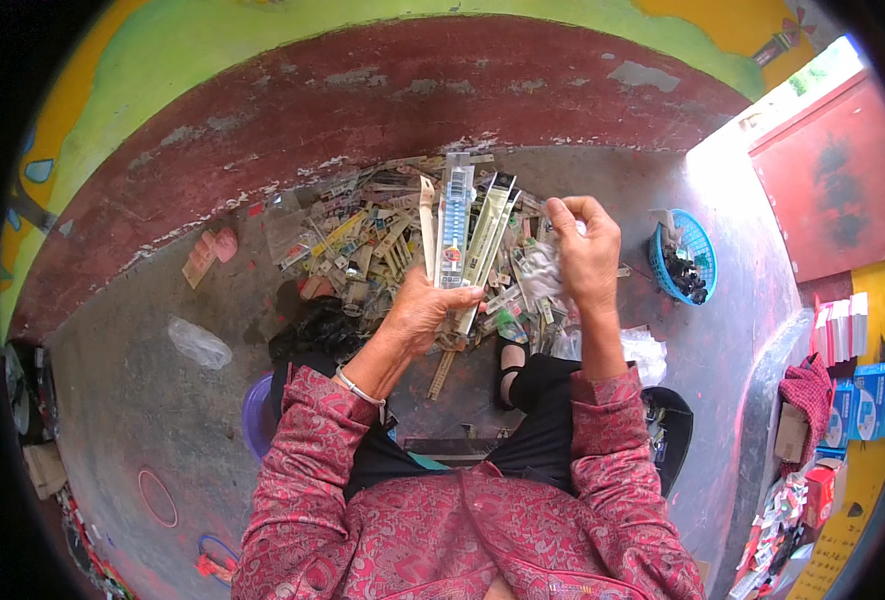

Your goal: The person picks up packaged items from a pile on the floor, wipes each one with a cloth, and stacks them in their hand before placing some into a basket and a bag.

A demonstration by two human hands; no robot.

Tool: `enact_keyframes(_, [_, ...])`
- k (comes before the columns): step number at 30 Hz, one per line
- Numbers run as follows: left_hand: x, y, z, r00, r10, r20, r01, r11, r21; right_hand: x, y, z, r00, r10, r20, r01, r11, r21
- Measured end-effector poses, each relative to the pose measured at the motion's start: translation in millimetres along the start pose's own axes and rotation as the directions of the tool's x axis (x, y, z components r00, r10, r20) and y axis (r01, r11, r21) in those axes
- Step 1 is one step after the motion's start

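Observation:
My left hand (424, 312) is closed round several long, narrow pieces that fan upward. Among them are a clear packet with a blue and white insert (455, 222), a pale yellow-green strip with dark edges (485, 238) and a plain beige strip (426, 228). To its right, my raised right hand (590, 258) is closed, thumb against the curled fingers. A crumpled piece of clear plastic (539, 274) hangs at its left side and seems gripped in it. Beneath both hands spreads a heap of similar narrow packets and strips (370, 232) on the floor.
A purple tub (257, 415) stands by my left leg, and a black container (670, 440) by my right. Farther right is a blue basket (712, 262) with dark stuff inside. A clear bag (200, 343) lies at left. A red wall (362, 95) closes off the far side.

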State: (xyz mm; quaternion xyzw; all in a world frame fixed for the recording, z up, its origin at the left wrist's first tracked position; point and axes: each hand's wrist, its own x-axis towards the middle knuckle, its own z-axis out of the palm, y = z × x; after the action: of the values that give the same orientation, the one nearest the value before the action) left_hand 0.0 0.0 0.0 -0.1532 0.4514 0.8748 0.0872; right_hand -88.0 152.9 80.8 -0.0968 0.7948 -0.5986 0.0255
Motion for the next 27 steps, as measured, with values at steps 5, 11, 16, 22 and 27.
enact_keyframes(5, [-2,5,0,0.996,0.077,0.054,-0.087,0.970,0.226,-8,27,60,0.645,-0.689,0.331,0.756,0.513,-0.407])
enact_keyframes(11, [-13,1,6,0.968,-0.150,0.199,0.124,0.982,0.139,43,37,6,0.711,-0.700,-0.065,0.548,0.609,-0.573])
enact_keyframes(16, [-3,2,-7,0.965,-0.161,0.209,0.188,0.975,-0.117,46,37,-47,0.939,0.054,-0.341,-0.002,0.989,0.150])
enact_keyframes(22, [-8,5,0,0.918,-0.097,0.385,0.175,0.969,-0.173,17,29,-16,0.787,0.187,0.587,-0.302,0.948,0.103])
enact_keyframes(27, [-7,-1,-2,0.845,-0.116,0.522,0.219,0.966,-0.139,14,32,7,0.739,0.169,0.652,-0.426,0.867,0.259])
